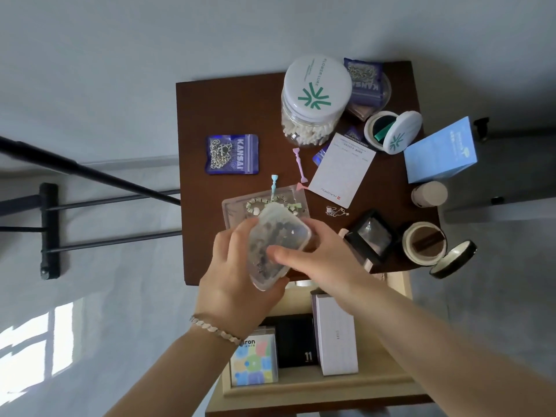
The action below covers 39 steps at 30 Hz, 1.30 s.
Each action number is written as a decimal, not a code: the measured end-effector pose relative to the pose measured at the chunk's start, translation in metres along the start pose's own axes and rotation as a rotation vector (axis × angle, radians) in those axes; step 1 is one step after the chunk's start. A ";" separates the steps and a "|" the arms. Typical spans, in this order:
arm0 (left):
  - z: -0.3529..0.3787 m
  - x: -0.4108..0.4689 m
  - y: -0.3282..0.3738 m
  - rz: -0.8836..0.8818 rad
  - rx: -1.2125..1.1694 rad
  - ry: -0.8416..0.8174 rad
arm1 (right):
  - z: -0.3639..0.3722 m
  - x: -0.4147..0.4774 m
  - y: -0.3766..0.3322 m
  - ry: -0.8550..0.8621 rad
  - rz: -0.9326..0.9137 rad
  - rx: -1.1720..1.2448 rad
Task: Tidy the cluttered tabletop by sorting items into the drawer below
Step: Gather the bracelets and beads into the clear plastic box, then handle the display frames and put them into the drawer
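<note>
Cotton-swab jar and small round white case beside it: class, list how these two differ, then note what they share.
The cotton-swab jar is far bigger than the small round case. The jar's lid is on; the case stands open, lid tilted up. The jar's clear wall shows white swabs; the case is opaque white, something green inside. Both have round white lids bearing the same green star-like logo.

Tilted clear plastic box (276, 231), dark trinkets inside

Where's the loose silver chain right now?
Head view: the silver chain lies on the table, right of centre, between the white card above it and the black box below-right.
</note>
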<state>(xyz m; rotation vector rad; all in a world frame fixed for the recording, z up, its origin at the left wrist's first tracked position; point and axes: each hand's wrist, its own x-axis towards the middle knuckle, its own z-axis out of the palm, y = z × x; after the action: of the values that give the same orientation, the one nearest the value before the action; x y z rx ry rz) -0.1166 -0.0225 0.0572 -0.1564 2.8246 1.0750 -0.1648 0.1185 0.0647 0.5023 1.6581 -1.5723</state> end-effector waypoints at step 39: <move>0.011 0.016 0.068 -0.844 -1.030 -0.311 | -0.060 -0.033 0.033 0.423 -0.705 -0.822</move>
<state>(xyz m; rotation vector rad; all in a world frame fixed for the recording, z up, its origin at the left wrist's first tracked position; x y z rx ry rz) -0.1410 0.0349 0.0909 -1.0124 1.4000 1.8736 -0.1361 0.1886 0.0636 -0.2409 2.8022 -1.0686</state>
